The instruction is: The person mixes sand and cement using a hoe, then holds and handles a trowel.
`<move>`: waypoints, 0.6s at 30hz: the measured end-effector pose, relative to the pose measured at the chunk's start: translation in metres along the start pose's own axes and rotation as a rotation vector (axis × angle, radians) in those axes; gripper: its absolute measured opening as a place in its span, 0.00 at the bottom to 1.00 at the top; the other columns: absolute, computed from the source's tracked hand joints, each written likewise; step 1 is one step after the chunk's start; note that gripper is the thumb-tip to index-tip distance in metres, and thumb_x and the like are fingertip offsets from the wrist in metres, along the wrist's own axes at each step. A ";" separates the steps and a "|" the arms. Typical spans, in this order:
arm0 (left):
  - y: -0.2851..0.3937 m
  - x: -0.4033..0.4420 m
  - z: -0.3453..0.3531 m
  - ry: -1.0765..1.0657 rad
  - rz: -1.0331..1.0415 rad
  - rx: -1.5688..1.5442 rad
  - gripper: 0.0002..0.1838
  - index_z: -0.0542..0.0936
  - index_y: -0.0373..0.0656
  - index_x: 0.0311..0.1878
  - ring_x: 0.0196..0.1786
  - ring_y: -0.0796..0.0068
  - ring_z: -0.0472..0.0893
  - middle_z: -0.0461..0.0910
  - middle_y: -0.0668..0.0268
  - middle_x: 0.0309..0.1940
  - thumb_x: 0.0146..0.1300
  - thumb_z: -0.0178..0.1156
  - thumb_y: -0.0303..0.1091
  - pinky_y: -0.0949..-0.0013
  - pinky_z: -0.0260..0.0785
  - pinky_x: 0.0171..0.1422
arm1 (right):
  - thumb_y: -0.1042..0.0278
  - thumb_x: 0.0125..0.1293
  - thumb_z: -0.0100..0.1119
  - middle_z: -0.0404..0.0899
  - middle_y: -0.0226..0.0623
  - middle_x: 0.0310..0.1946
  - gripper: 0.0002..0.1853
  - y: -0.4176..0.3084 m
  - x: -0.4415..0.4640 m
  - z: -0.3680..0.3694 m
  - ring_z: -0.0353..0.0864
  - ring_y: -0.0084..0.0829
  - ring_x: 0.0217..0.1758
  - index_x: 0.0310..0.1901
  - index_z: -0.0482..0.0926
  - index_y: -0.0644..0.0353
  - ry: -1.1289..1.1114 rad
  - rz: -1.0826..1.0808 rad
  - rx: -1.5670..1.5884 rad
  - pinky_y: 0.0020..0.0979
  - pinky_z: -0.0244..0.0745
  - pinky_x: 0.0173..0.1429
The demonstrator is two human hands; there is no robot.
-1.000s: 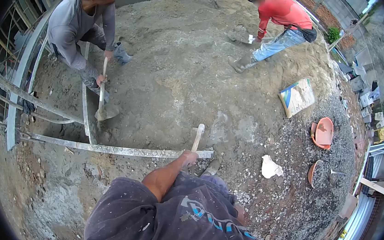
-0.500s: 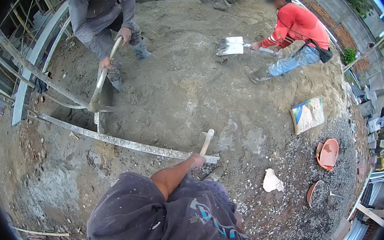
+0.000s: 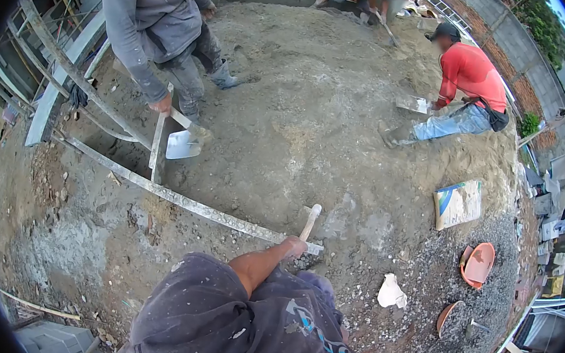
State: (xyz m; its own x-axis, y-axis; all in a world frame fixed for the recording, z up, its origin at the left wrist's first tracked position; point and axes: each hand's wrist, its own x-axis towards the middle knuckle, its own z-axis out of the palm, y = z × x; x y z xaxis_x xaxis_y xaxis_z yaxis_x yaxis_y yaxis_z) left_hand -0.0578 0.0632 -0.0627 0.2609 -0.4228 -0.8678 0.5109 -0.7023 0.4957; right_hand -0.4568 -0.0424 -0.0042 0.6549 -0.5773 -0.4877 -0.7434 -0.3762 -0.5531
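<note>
My left hand (image 3: 296,246) is closed round a wooden tool handle (image 3: 308,225), whose pale rounded end points away from me. The lower part of this tool is hidden behind my hand and body. Beside the hand lies the right end of a long, cement-crusted board (image 3: 224,220). My right hand cannot be made out; only a sliver of skin shows past my dark shirt. Grey mixed sand or mortar (image 3: 279,135) spreads in front of me.
At the left a person in grey (image 3: 158,15) holds a shovel (image 3: 183,145). A person in red (image 3: 472,76) bends with another shovel (image 3: 413,103); someone works farther back. To the right are a bag (image 3: 458,204), an orange tub (image 3: 478,265) and gravel (image 3: 416,346).
The view has shifted, moving the scene leftward and downward relative to my shirt. The person in grey has swung the shovel and now holds it low in one visible hand. My left hand keeps its grip.
</note>
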 end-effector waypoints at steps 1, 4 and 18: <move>0.002 -0.004 -0.001 0.013 -0.026 0.003 0.10 0.77 0.41 0.26 0.13 0.70 0.71 0.72 0.65 0.14 0.54 0.58 0.38 0.63 0.59 0.14 | 0.60 0.63 0.53 0.81 0.46 0.33 0.13 -0.001 0.004 -0.002 0.80 0.45 0.35 0.38 0.80 0.60 -0.006 -0.003 -0.002 0.39 0.73 0.40; 0.020 -0.026 -0.003 0.007 -0.068 -0.054 0.08 0.77 0.43 0.27 0.13 0.72 0.71 0.72 0.67 0.15 0.54 0.60 0.36 0.66 0.59 0.13 | 0.60 0.63 0.53 0.81 0.46 0.33 0.13 0.001 0.010 -0.010 0.81 0.45 0.35 0.38 0.81 0.60 -0.011 -0.013 -0.015 0.39 0.73 0.40; 0.059 -0.010 0.036 0.055 -0.172 -0.135 0.09 0.78 0.42 0.32 0.15 0.78 0.71 0.75 0.68 0.18 0.56 0.63 0.38 0.70 0.58 0.13 | 0.62 0.64 0.52 0.82 0.45 0.34 0.12 0.022 0.070 -0.092 0.81 0.46 0.37 0.37 0.81 0.61 -0.143 0.041 -0.090 0.40 0.74 0.41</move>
State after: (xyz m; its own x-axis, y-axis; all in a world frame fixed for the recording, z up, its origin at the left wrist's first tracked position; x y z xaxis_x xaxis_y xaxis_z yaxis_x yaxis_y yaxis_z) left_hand -0.0594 0.0056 -0.0236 0.2025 -0.2691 -0.9416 0.6555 -0.6770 0.3345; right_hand -0.4399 -0.1584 0.0116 0.6318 -0.4866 -0.6034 -0.7747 -0.4213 -0.4715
